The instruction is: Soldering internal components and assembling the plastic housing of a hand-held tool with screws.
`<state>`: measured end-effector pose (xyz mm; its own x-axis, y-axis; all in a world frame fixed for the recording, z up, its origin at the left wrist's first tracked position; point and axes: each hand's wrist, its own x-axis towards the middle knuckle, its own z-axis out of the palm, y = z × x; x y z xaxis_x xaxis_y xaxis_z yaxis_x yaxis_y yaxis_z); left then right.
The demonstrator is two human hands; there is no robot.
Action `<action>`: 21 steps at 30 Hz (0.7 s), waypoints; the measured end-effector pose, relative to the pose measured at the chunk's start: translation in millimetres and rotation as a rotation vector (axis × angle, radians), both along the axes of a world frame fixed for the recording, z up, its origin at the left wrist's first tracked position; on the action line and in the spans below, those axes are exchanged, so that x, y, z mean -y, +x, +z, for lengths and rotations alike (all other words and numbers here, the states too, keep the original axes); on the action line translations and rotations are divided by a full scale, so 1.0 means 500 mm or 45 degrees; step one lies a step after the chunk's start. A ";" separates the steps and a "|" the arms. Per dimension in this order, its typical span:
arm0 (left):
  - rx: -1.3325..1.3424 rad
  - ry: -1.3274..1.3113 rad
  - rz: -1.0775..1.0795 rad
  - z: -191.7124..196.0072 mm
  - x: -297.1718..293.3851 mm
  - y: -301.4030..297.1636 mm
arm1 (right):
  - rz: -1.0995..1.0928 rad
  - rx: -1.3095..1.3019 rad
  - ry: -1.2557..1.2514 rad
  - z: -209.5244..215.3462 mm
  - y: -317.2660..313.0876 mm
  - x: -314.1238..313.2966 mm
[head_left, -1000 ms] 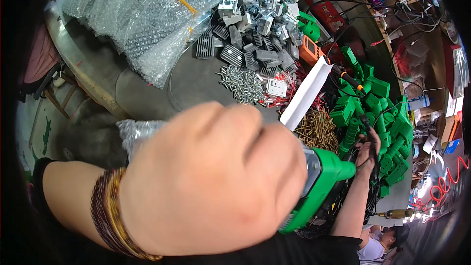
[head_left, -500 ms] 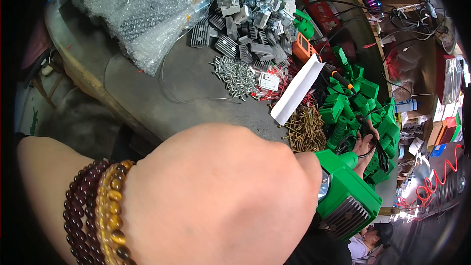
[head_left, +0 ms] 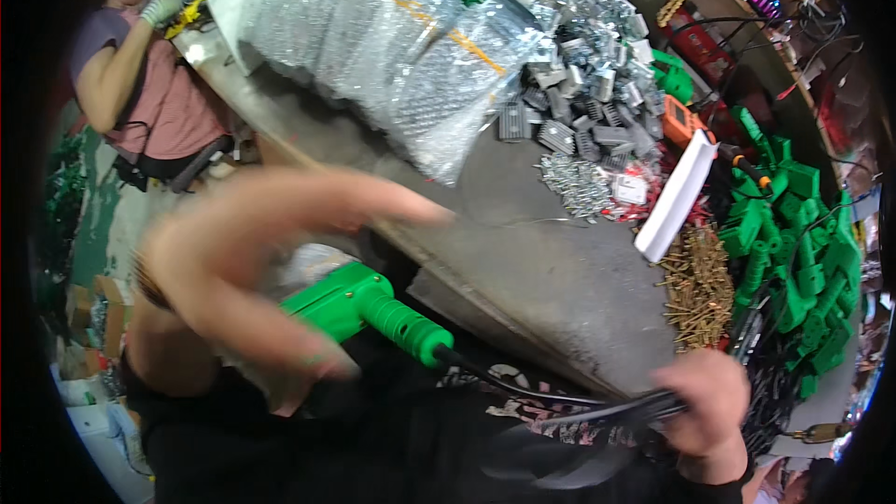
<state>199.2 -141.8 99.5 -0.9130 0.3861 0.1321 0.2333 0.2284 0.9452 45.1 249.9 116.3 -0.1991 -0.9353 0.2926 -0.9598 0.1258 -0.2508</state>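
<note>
My left hand (head_left: 252, 243), blurred by motion and wearing a bead bracelet, is at the left with thumb and forefinger spread wide. Behind and between those fingers is a green plastic device (head_left: 327, 303) with a ribbed, stubby handle (head_left: 406, 325). Part of the device is hidden by the hand, and I see no firm grip on it. From the handle a black cable (head_left: 523, 392) runs right across my dark clothing. My right hand (head_left: 705, 401) is closed around the looped cable, near the bench's front edge.
The grey bench (head_left: 523, 271) bears bubble-wrap bags (head_left: 373, 56), metal heat sinks (head_left: 597, 84), silver screws (head_left: 571, 185), brass-coloured screws (head_left: 698, 289), a white folded strip (head_left: 677, 196) and green plastic housings (head_left: 793, 243). A co-worker (head_left: 163, 84) is at the far left.
My left hand has swung left, away from close view, and the green device is now at the left. My right hand has come nearer with the cable. The view has shifted left.
</note>
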 end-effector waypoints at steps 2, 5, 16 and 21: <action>-0.369 -0.380 -0.064 -0.039 -0.133 -0.018 | 0.300 -0.017 -0.004 -0.042 0.028 0.091; 0.220 -0.344 -0.041 -0.134 -0.175 0.027 | 0.413 0.163 -0.039 -0.092 0.064 0.176; 0.428 0.544 1.731 -0.492 0.363 0.488 | 1.264 2.500 -0.476 -0.053 0.089 0.193; 0.550 -0.447 2.024 -0.712 0.314 0.549 | 1.235 2.451 -0.450 -0.051 0.087 0.190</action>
